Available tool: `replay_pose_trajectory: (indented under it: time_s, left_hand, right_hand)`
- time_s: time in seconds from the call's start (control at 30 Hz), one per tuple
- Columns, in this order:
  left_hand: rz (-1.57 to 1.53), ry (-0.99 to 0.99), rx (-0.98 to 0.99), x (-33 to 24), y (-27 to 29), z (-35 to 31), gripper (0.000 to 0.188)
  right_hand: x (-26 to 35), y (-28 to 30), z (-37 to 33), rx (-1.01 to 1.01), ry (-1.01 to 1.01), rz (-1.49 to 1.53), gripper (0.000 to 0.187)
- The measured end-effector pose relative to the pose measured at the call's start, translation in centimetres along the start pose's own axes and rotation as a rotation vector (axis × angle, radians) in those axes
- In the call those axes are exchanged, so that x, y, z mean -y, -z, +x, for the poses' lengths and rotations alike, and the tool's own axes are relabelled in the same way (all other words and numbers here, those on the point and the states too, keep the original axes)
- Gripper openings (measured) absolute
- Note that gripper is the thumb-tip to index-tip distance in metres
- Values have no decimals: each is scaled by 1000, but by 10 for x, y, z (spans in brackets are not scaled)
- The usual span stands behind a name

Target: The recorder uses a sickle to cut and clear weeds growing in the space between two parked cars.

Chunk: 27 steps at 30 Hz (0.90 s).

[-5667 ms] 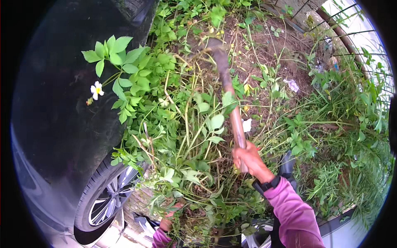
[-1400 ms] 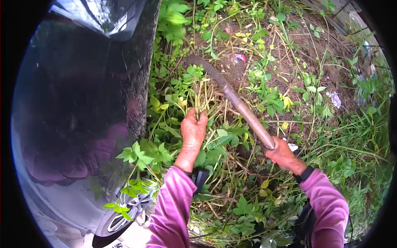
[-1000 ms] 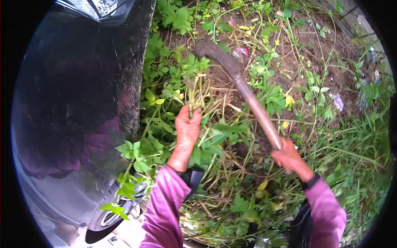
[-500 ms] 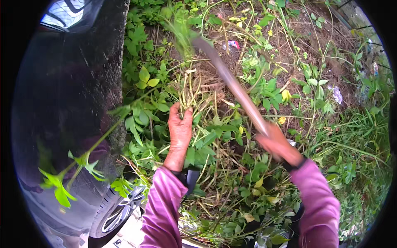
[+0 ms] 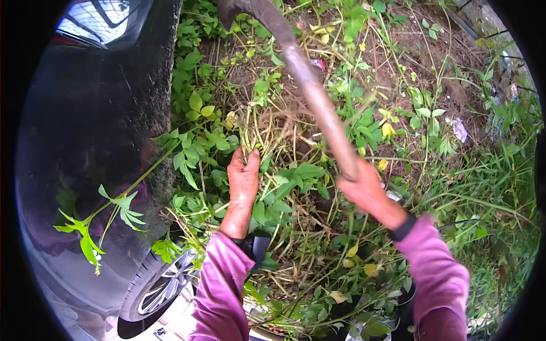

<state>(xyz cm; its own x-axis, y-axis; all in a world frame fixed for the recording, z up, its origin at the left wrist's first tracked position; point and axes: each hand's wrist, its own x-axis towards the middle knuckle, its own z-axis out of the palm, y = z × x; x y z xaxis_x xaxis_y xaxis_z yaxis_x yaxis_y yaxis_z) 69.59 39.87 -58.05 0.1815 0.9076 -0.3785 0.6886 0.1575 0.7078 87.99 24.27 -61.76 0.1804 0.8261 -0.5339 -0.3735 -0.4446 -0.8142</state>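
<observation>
My right hand (image 5: 368, 190) is closed round the lower end of the wooden handle of a sickle (image 5: 319, 102). The tool slants up and to the left, and its dark hooked blade sits at the top edge of the view, above the plants. Lower down, my left hand (image 5: 243, 181) grips a bunch of cut-looking green stems (image 5: 250, 128), thumb and fingers pressed together. The stems stick up past the fingertips, toward dry brownish stalks. Leafy vines surround this hand, and its fingers are partly hidden by the stems.
A dark car (image 5: 96, 131) stands along the left, with its wheel (image 5: 162, 290) at lower left. A leafy branch (image 5: 128, 190) hangs across its side. Bare soil with litter, including a purple wrapper (image 5: 458, 130), lies at upper right; grass (image 5: 483, 210) grows below it.
The sickle has swung, and its hooked blade now shows clearly at the top. Leaves blurred near the blade before are gone from there. My left hand keeps its grip on the stems.
</observation>
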Motion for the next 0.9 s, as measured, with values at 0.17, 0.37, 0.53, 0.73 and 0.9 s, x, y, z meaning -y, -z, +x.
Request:
replay_pose_trajectory:
  time_s: [0.17, 0.37, 0.53, 0.73, 0.9]
  left_hand:
    - [-91, 0, -28, 3, 27, -19, 22]
    - [-128, 82, -9, 23, 14, -8, 23]
    - [-152, 115, 34, 18, 6, -7, 21]
    - [-175, 175, 1, 26, 30, -23, 21]
    - [-163, 243, -1, 17, 13, -19, 24]
  right_hand:
    - [4, 0, -50, 251, -561, 44, 31]
    - [-16, 6, -35, 174, -409, 74, 31]
    - [3, -27, 17, 6, -221, 153, 24]
    - [-69, 109, -180, 238, -629, -211, 40]
    - [-37, 122, -220, 30, -642, -288, 36]
